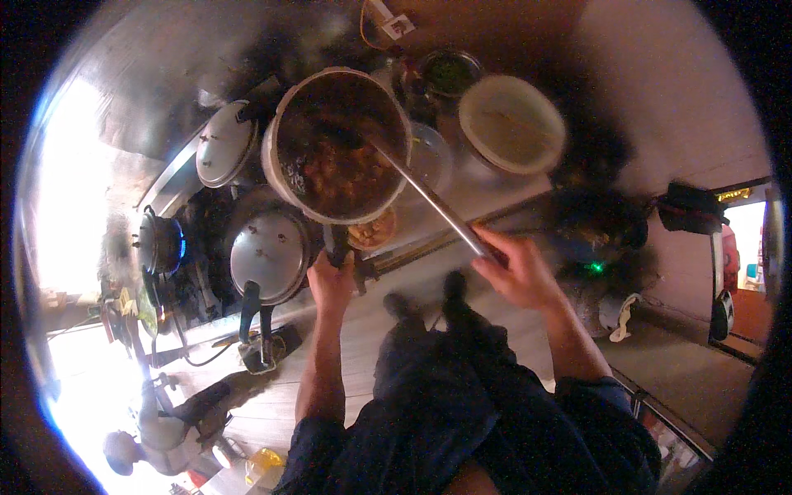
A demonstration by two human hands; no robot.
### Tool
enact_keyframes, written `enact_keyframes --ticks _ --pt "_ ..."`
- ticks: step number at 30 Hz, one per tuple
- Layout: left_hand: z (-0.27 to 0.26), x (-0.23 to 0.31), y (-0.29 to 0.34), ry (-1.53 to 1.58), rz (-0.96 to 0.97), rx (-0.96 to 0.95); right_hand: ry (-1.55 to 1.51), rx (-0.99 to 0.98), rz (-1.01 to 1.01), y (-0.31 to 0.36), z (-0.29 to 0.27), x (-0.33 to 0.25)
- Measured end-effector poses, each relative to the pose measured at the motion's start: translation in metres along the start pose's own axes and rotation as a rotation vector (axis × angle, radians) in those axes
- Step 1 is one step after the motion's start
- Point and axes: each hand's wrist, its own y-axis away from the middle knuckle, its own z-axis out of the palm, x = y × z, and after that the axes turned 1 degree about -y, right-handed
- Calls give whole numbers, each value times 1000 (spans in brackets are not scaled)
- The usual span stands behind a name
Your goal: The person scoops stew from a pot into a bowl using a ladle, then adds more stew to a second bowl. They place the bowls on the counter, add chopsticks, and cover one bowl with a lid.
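A large deep pot (pixel 271 157) is tilted so that its mouth faces me, with dark reddish-brown chunky food (pixel 342 175) inside. My left hand (pixel 332 280) is closed round the pot's black handle (pixel 335 238) at its near side. In my right hand (pixel 513 268) is the long metal shaft of a spoon or ladle (pixel 437 202). The shaft slants up and left over the pot's right rim, and its far end reaches the food. The head of this utensil is hard to make out in the dark pot.
Left of the pot are a lidded pressure cooker (pixel 268 256), a metal lid (pixel 223 144) and a small pot (pixel 158 241) over a blue flame. A beige tub (pixel 511 124), greens in a bowl (pixel 450 73) and a bowl of yellowish pieces (pixel 375 233) stand nearby. Another person (pixel 161 429) is at lower left.
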Motion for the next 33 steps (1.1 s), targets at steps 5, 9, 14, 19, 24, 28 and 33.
enact_keyframes --ticks 5,9,14,19,24,28,33 --pt "11 9 -24 -359 44 123 -82 30 59 10 -21 19" --pt "14 10 -34 -499 149 233 -44 20 146 14 -35 27" --pt "15 12 -48 -662 83 208 -11 29 92 19 -46 36" --pt "18 12 -54 -761 110 317 -1 54 73 26 -52 42" --pt "13 13 -56 -726 170 365 -32 46 167 32 -59 42" --pt "15 19 -48 -729 162 372 -28 22 217 36 -63 46" --pt "24 33 -34 -760 74 355 -27 81 135 43 -63 55"
